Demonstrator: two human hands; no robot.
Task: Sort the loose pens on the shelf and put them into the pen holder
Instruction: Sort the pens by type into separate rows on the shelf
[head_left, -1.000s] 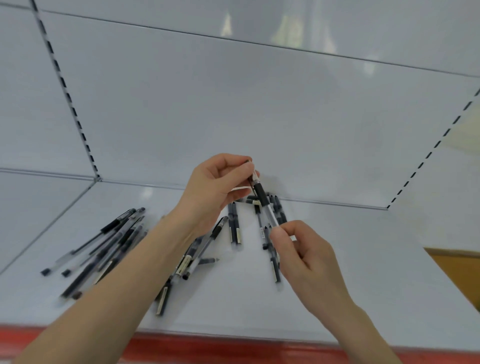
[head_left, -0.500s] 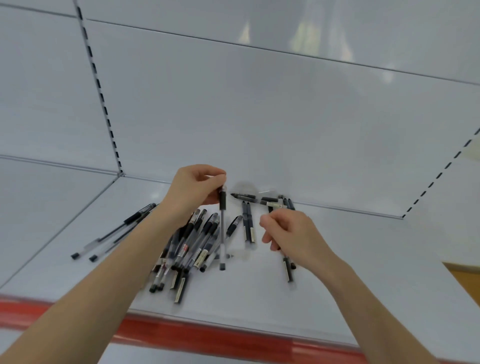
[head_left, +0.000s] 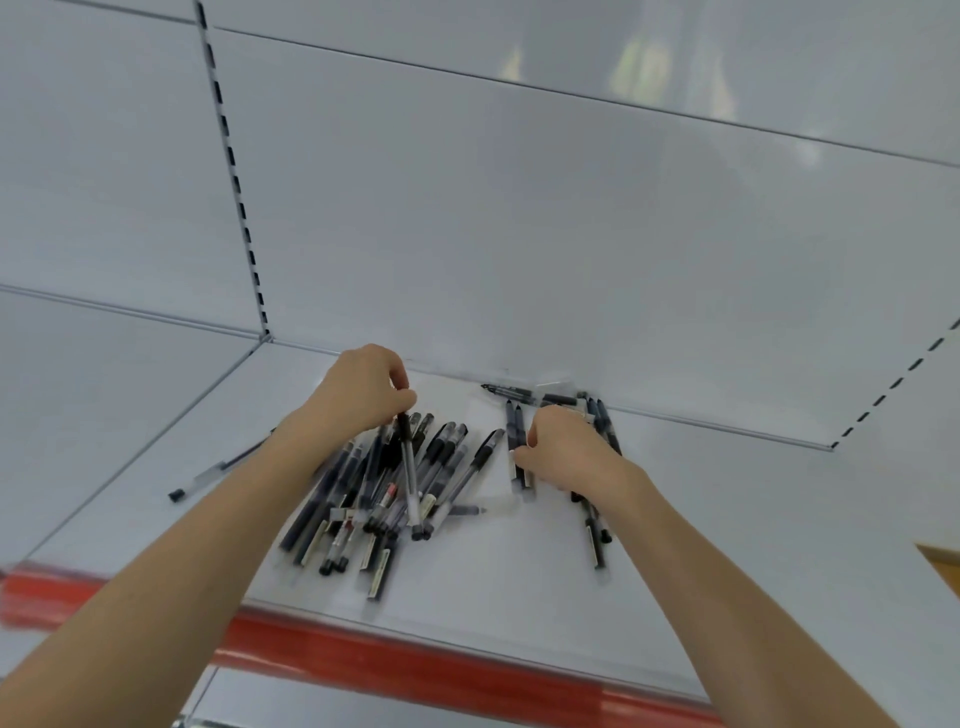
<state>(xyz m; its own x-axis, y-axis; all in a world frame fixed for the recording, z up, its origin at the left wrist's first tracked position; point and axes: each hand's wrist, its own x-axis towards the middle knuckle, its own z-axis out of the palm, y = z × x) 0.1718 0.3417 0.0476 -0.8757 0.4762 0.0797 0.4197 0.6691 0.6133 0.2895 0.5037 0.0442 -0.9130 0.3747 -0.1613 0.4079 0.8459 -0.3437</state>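
While light and stiff, each pen has a slick, round barrel that rolls and slips; it is best taken at the dark rubber sleeve.

- Held pen (head_left: 408, 467): pinched at its dark upper end in the grip of the left hand (head_left: 363, 395), hanging over the main pile (head_left: 358, 499) on the shelf (head_left: 519, 582).
- Right hand (head_left: 566, 447): grip curled down on the smaller cluster (head_left: 597, 535); whether it holds anything cannot be told.
- Pen holder: not in view.
- Change: half a second ago the held pen stood beside the pile; now it hangs over it, and the right hand has dropped lower.
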